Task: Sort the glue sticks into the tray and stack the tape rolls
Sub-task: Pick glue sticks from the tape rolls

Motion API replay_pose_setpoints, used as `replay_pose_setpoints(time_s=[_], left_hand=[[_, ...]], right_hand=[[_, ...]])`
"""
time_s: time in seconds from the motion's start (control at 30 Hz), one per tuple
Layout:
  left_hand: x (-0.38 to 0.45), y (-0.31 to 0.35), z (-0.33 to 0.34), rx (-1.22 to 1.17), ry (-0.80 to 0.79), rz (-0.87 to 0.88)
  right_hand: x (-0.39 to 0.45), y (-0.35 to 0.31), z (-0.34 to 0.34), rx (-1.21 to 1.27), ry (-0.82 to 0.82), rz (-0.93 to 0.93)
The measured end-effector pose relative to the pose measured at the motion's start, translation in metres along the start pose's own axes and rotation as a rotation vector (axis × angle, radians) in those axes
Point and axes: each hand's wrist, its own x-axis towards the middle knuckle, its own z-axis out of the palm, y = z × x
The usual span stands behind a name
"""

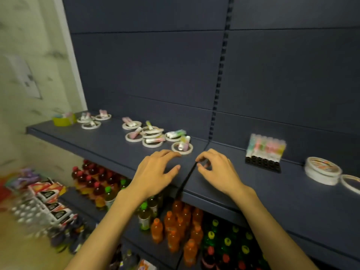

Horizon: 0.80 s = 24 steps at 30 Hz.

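Mid-sort, by the look of it. On the dark shelf [109, 137], loose glue sticks [176, 134] lying across scattered tape rolls [153, 135], most in a cluster toward the middle, a few more further left near a yellow-green roll [62, 121]. Off to the right, a black tray [263, 164] already holding a row of upright glue sticks, and beyond it a stack of white tape rolls [321, 170] with one more ring [351, 183] lying just beside it.

Left hand [155, 172] hovering low over the shelf front, fingers spread and relaxed, holding nothing, fingertips just short of the nearest roll [182, 148] with a stick resting on it. Right hand [216, 170] beside it, fingers curled, thumb and forefinger close together; whether pinching something small or empty, impossible to tell through the blur.

Likely step: reaching for the next stick-and-roll pair at the cluster's near edge. Next move calls for lifting the stick off its ring first, carrying it right to the tray and standing it upright in a free slot, then adding the freed ring to the stack without knocking it askew. Bottled drinks [175, 227] on the shelf below.
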Motion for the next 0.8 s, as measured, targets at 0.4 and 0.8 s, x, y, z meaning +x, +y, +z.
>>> replay_pose_setpoints(time_s=[0.4,0.8], left_hand=[[-0.014,-0.179,-0.059,0.035,0.010,-0.123],[0.065,-0.367,-0.103,0.132,0.008,-0.133]], right_hand=[[0.114,-0.116,0.121,0.048,-0.086,-0.085],[0.286,-0.183,0.218,0.140,-0.056,-0.123]])
